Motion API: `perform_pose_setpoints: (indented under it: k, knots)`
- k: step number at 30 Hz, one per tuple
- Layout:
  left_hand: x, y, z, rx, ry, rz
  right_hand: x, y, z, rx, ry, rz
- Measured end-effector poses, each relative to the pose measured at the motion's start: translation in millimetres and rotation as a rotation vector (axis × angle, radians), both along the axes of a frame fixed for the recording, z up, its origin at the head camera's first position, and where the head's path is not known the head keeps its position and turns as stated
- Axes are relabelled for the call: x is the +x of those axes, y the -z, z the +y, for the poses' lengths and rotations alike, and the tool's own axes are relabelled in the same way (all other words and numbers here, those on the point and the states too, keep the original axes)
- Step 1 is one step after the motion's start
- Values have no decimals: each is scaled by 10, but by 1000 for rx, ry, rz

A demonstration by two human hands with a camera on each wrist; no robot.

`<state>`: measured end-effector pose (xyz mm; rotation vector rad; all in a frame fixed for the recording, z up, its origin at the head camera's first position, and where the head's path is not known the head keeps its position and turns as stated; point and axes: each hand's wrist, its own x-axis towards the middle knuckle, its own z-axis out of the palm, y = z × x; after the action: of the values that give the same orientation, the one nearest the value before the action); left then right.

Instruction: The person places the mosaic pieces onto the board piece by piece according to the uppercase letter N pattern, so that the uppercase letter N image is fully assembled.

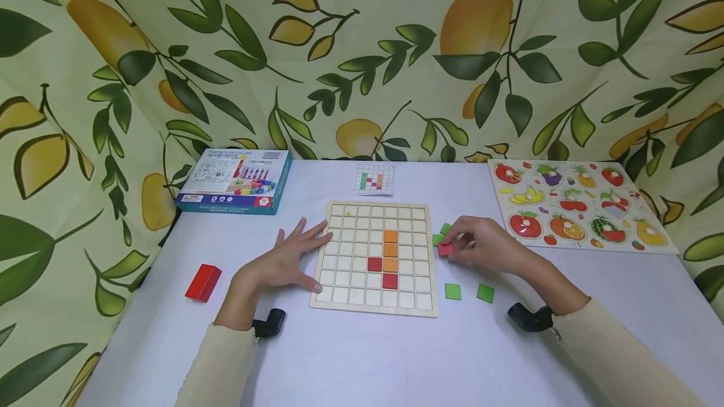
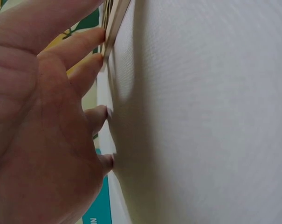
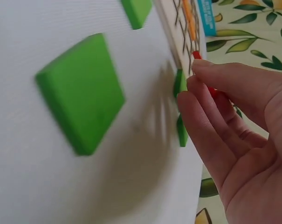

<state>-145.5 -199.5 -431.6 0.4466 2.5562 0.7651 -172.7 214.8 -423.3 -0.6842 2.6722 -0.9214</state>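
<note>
A wooden grid board (image 1: 346,297) lies mid-table, with several orange tiles (image 1: 390,250) in one column and two red tiles (image 1: 375,264) near its middle. My left hand (image 1: 285,257) is spread, its thumb and fingertips touching the board's left edge. Just right of the board, my right hand (image 1: 485,245) pinches a red tile (image 1: 445,249) between thumb and fingers. Two green tiles (image 1: 438,240) lie close beside that red one. Nearer the front are another green tile (image 1: 453,291) and a further green tile (image 1: 485,293); the right wrist view shows a green tile (image 3: 82,95) up close.
A small printed pattern card (image 1: 374,179) lies behind the board. At the back left is a flat toy box (image 1: 234,182), with a red block (image 1: 203,282) in front of it. A fruit puzzle board (image 1: 585,205) occupies the back right. Patterned cloth (image 1: 362,80) hangs behind the table.
</note>
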Motion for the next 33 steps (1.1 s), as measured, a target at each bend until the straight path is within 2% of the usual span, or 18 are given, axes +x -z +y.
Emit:
perform_pose_setpoints:
  k: [5,13,23,33]
  knots:
    - [-9,-12,18,-2,9,2,-21,-68,-45,-46,-28,0]
    - [-36,-23,54,-8,21,8,-19,-125,-175,-51,-12,-1]
    - [-49,-11,35,-18,17,-6,2,-60,-501,-126,-22,-53]
    - [-13,-13,-14,-13,11,-11,18,-62,-813,-182,-64,-28]
